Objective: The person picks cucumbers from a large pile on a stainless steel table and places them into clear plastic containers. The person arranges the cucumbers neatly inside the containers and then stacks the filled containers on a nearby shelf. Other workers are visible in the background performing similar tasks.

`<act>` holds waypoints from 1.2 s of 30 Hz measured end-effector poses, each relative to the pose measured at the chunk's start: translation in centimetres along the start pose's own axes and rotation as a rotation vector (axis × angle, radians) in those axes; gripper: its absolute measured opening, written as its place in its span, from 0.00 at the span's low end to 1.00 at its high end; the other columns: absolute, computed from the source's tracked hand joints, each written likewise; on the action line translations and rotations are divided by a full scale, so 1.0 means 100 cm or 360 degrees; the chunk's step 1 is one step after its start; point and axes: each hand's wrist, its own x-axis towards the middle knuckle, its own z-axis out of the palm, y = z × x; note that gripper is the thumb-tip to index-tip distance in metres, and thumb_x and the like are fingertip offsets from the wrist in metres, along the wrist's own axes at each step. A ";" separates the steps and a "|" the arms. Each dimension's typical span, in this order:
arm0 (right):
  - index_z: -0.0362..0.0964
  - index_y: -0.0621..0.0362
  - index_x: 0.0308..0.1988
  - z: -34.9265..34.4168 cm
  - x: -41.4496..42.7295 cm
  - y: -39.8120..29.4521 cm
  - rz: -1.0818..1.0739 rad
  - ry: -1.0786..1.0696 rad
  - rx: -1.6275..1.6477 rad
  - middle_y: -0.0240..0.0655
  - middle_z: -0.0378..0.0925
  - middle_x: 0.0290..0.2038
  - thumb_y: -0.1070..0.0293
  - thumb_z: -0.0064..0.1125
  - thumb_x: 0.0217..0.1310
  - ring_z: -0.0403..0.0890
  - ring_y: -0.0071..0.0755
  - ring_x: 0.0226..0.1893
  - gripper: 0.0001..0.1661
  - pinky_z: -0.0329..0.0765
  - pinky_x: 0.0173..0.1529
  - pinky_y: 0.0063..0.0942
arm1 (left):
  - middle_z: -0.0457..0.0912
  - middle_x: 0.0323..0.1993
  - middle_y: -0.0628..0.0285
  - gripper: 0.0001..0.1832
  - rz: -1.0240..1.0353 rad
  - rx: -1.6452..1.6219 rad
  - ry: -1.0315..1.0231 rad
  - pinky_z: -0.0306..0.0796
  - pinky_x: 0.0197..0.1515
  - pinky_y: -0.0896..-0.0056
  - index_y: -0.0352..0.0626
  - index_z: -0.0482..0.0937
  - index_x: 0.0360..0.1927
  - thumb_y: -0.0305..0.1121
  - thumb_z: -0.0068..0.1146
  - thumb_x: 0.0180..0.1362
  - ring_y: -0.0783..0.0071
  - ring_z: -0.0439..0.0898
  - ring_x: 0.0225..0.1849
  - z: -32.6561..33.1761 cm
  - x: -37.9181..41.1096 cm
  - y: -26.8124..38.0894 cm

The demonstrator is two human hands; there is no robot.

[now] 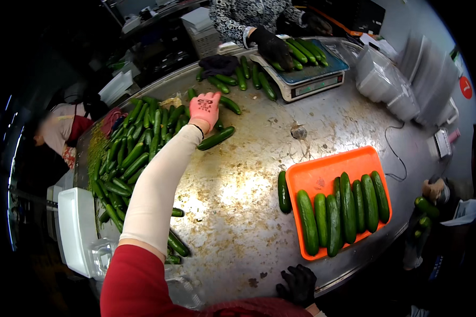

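My left hand point(205, 107), in a pink glove, reaches far across the steel table point(238, 222) to the edge of a pile of cucumbers point(137, 146). Its fingertips point down and are hidden, so whether they grip anything does not show. One cucumber point(217, 138) lies just below this hand, another point(230, 105) to its right. My right hand point(299, 282), in a black glove, rests near the table's front edge with fingers apart and nothing in it. Beyond it stands an orange tray point(335, 163) with several cucumbers side by side; a single cucumber point(284, 192) lies against its left outside.
Across the table, a co-worker's black-gloved hand point(271, 47) touches cucumbers on a digital scale point(317, 85). Transparent plastic containers point(384, 83) are stacked at the right. A white foam box point(76, 230) stands at the left edge. A cable point(396, 154) trails right of the tray.
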 end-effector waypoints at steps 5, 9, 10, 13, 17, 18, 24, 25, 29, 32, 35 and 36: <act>0.77 0.48 0.47 -0.013 0.002 0.007 -0.0007 0.0078 0.0196 0.35 0.76 0.51 0.55 0.67 0.50 0.74 0.47 0.54 0.23 0.72 0.54 0.46 | 0.69 0.65 0.58 0.25 0.0514 0.0089 0.0171 0.62 0.63 0.56 0.53 0.73 0.60 0.30 0.45 0.56 0.56 0.67 0.66 0.102 0.047 0.014; 0.75 0.50 0.52 -0.018 -0.003 0.007 0.0048 0.0038 0.0138 0.35 0.75 0.54 0.56 0.65 0.55 0.73 0.44 0.56 0.24 0.71 0.58 0.45 | 0.74 0.52 0.54 0.22 0.0429 0.0013 0.0162 0.65 0.58 0.56 0.47 0.74 0.54 0.29 0.55 0.53 0.52 0.73 0.54 0.084 0.040 0.006; 0.74 0.50 0.53 -0.015 -0.003 0.008 0.0037 -0.0002 0.0145 0.35 0.74 0.54 0.55 0.63 0.56 0.73 0.44 0.56 0.25 0.71 0.58 0.45 | 0.74 0.52 0.50 0.24 0.0372 -0.0217 0.0386 0.67 0.56 0.53 0.42 0.72 0.55 0.27 0.59 0.52 0.48 0.73 0.54 0.080 0.032 0.000; 0.75 0.49 0.50 -0.023 0.005 0.004 0.0084 -0.0129 0.0177 0.33 0.75 0.54 0.56 0.63 0.52 0.71 0.44 0.57 0.24 0.68 0.60 0.46 | 0.75 0.51 0.52 0.22 0.0169 -0.1236 0.0710 0.69 0.54 0.60 0.41 0.72 0.58 0.28 0.56 0.59 0.56 0.74 0.52 0.050 -0.019 0.021; 0.75 0.50 0.49 -0.012 -0.001 -0.007 0.0103 0.0056 0.0154 0.36 0.74 0.53 0.58 0.64 0.50 0.70 0.47 0.58 0.24 0.66 0.60 0.48 | 0.77 0.50 0.58 0.27 0.0047 -0.3112 -0.0419 0.72 0.50 0.70 0.46 0.58 0.68 0.34 0.50 0.69 0.70 0.77 0.48 -0.079 -0.133 0.106; 0.74 0.51 0.50 -0.016 0.000 -0.009 0.0082 0.0033 0.0149 0.37 0.73 0.53 0.57 0.64 0.50 0.68 0.48 0.58 0.26 0.64 0.61 0.47 | 0.75 0.53 0.55 0.27 0.0080 -0.3514 -0.0519 0.70 0.56 0.56 0.47 0.56 0.70 0.34 0.47 0.70 0.61 0.76 0.54 -0.098 -0.165 0.120; 0.70 0.56 0.56 -0.010 -0.013 -0.010 -0.0034 0.0306 0.0169 0.40 0.71 0.55 0.66 0.66 0.52 0.67 0.50 0.60 0.30 0.64 0.62 0.43 | 0.70 0.61 0.51 0.30 0.0087 -0.4321 -0.0479 0.59 0.68 0.32 0.53 0.48 0.74 0.33 0.42 0.72 0.47 0.67 0.66 -0.152 -0.269 0.136; 0.69 0.57 0.57 -0.009 -0.012 -0.012 -0.0037 0.0397 0.0206 0.41 0.71 0.54 0.68 0.66 0.53 0.68 0.50 0.59 0.30 0.65 0.61 0.43 | 0.70 0.61 0.52 0.30 0.0105 -0.4339 -0.0422 0.58 0.69 0.32 0.53 0.48 0.74 0.33 0.42 0.72 0.47 0.67 0.66 -0.157 -0.279 0.135; 0.45 0.61 0.71 -0.040 0.015 -0.072 0.0428 0.0533 0.1725 0.46 0.68 0.58 0.71 0.52 0.68 0.77 0.38 0.53 0.38 0.73 0.59 0.34 | 0.67 0.63 0.52 0.31 0.0109 -0.4432 -0.0411 0.60 0.69 0.37 0.54 0.48 0.74 0.32 0.44 0.71 0.48 0.68 0.66 -0.178 -0.319 0.132; 0.37 0.56 0.73 -0.086 0.040 -0.125 0.0310 0.0361 0.2425 0.51 0.68 0.60 0.42 0.38 0.73 0.79 0.44 0.51 0.44 0.76 0.56 0.39 | 0.68 0.65 0.50 0.28 0.0106 -0.4640 -0.0448 0.53 0.73 0.36 0.51 0.52 0.73 0.32 0.41 0.71 0.45 0.61 0.70 -0.182 -0.348 0.135; 0.38 0.57 0.72 -0.100 0.042 -0.139 0.0264 0.0073 0.2540 0.49 0.74 0.53 0.38 0.40 0.71 0.84 0.40 0.39 0.47 0.81 0.45 0.32 | 0.67 0.65 0.49 0.26 0.0070 -0.4823 -0.0551 0.49 0.75 0.39 0.48 0.56 0.71 0.31 0.41 0.71 0.46 0.57 0.72 -0.184 -0.370 0.151; 0.41 0.59 0.71 -0.105 0.040 -0.150 0.0262 0.0122 0.2413 0.45 0.77 0.47 0.36 0.40 0.70 0.84 0.34 0.33 0.47 0.81 0.37 0.29 | 0.66 0.66 0.49 0.25 0.0058 -0.4841 -0.0548 0.48 0.75 0.40 0.47 0.56 0.71 0.31 0.41 0.71 0.46 0.56 0.72 -0.184 -0.378 0.154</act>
